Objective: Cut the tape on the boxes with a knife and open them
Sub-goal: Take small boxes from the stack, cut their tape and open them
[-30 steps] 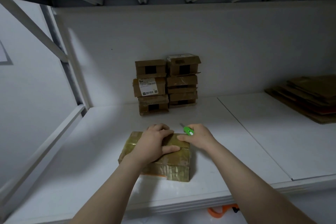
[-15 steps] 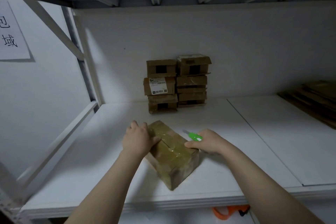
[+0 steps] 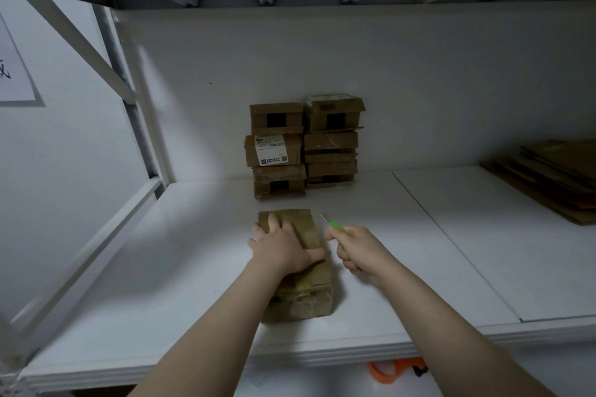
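At six o'clock on the white shelf (image 3: 193,267), the tape-wrapped brown cardboard box (image 3: 306,296) looked uncut. The left hand (image 3: 283,250) pressed it with spread fingers, and the right hand (image 3: 358,251) clenched the green-handled knife (image 3: 335,225). The stacked boxes (image 3: 303,145) waited at twelve.

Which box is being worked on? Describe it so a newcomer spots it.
On the white shelf, stacked boxes stand at the back wall. The taped box lies alone nearer the front edge, glossy with tape, the left hand resting on it.
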